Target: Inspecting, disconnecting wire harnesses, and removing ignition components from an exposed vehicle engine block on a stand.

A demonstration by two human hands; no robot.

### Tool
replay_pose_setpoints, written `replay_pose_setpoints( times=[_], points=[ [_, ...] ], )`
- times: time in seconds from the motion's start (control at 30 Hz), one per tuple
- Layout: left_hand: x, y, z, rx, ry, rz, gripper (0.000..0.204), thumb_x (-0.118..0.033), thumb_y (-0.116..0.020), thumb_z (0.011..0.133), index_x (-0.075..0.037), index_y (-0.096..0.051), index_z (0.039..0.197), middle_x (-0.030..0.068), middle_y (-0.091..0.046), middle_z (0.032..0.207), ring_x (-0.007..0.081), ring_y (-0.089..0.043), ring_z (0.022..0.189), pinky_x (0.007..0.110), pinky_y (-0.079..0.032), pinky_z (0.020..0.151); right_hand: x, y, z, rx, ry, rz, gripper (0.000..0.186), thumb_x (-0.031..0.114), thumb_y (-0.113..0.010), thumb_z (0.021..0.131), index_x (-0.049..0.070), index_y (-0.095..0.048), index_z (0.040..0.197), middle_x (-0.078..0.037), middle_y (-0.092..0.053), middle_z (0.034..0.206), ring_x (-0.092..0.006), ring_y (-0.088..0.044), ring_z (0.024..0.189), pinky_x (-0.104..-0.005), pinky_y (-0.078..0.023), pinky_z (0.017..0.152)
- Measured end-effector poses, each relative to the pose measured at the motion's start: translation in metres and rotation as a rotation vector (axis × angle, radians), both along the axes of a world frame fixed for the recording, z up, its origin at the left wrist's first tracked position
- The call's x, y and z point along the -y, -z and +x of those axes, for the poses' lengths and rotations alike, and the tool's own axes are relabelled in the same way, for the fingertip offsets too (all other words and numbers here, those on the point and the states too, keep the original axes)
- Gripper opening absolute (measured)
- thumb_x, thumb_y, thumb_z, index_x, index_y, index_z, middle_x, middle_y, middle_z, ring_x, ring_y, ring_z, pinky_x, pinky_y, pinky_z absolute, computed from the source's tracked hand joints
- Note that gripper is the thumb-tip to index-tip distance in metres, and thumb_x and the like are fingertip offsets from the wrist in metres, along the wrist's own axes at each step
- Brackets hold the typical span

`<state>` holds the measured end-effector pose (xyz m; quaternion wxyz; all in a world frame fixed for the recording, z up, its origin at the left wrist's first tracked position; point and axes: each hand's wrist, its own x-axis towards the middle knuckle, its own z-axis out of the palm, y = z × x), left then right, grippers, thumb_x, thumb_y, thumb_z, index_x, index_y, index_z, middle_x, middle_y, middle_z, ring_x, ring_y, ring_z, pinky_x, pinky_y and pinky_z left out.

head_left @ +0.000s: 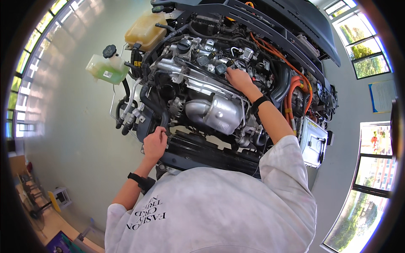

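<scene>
I lean over an exposed vehicle engine (211, 114). My left hand (154, 144) is low at its left front, fingers curled on a black hose or frame edge (147, 125); exactly which it grips is hard to make out. My right hand (239, 79) reaches onto the top of the engine, fingers closed at a small dark grey component (220, 68), fingertips partly hidden. Below that hand lies a silver exhaust housing (221, 116). A black hose (280, 90) and orange cables (291, 101) run to its right.
A yellowish tank (145, 29) and green-fluid reservoir (103, 69) stand at the left. A black front crossmember (198, 152) lies before me. A silver box (313, 143) is at the right, a dark raised panel (320, 31) at the back, and a wooden bench (46, 223) lower left.
</scene>
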<state>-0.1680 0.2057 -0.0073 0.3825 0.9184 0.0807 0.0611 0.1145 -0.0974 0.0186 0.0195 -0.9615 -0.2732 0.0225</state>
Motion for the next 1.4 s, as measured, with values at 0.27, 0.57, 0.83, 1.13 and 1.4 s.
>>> replay_pose_setpoints(
  times=[0.27, 0.57, 0.83, 1.13, 1.4],
  points=[
    [0.003, -0.005, 0.007, 0.035, 0.007, 0.018, 0.006, -0.011, -0.057, 0.085, -0.008, -0.058, 0.089, 0.0109, -0.053, 0.056, 0.03, -0.057, 0.054, 0.04, -0.044, 0.054, -0.006, -0.02, 0.005, 0.098, -0.059, -0.158, 0.018, 0.017, -0.05, 0.085, 0.003, -0.051, 0.098, -0.016, -0.066, 0.081, -0.0336, -0.066, 0.071, -0.0446, -0.052, 0.059],
    [-0.007, 0.012, -0.013, -0.02, -0.004, 0.098, 0.008, -0.015, -0.056, 0.082, -0.01, -0.059, 0.086, 0.0099, -0.058, 0.057, 0.0317, -0.061, 0.057, 0.043, -0.047, 0.055, -0.023, -0.004, -0.01, 0.016, -0.028, -0.116, 0.016, 0.015, -0.051, 0.08, 0.003, -0.055, 0.09, -0.016, -0.066, 0.075, -0.0325, -0.067, 0.07, -0.045, -0.052, 0.062],
    [-0.001, -0.012, -0.004, -0.146, 0.039, 0.092, 0.021, -0.023, -0.052, 0.09, -0.009, -0.058, 0.104, 0.0202, -0.063, 0.077, 0.0397, -0.061, 0.074, 0.049, -0.047, 0.067, -0.018, 0.009, -0.004, 0.063, 0.086, -0.006, 0.02, 0.019, -0.048, 0.084, 0.001, -0.056, 0.087, -0.019, -0.066, 0.076, -0.0346, -0.066, 0.068, -0.0453, -0.052, 0.058],
    [-0.002, 0.013, -0.005, 0.007, -0.035, 0.089, 0.008, -0.016, -0.058, 0.081, -0.01, -0.06, 0.086, 0.009, -0.058, 0.057, 0.031, -0.061, 0.057, 0.042, -0.046, 0.055, -0.042, 0.005, -0.005, -0.035, 0.369, 0.064, 0.021, 0.018, -0.052, 0.081, 0.003, -0.065, 0.085, -0.019, -0.068, 0.087, -0.0357, -0.067, 0.081, -0.0453, -0.054, 0.069],
    [0.014, -0.03, 0.007, 0.054, -0.052, -0.17, 0.014, -0.018, -0.057, 0.084, -0.004, -0.057, 0.085, 0.0061, -0.057, 0.055, 0.0229, -0.059, 0.052, 0.038, -0.046, 0.053, -0.052, -0.029, -0.038, -0.073, 0.242, 0.081, 0.031, 0.032, -0.057, 0.084, 0.005, -0.061, 0.098, -0.017, -0.068, 0.088, -0.0323, -0.067, 0.082, -0.0422, -0.053, 0.067]
  ],
)
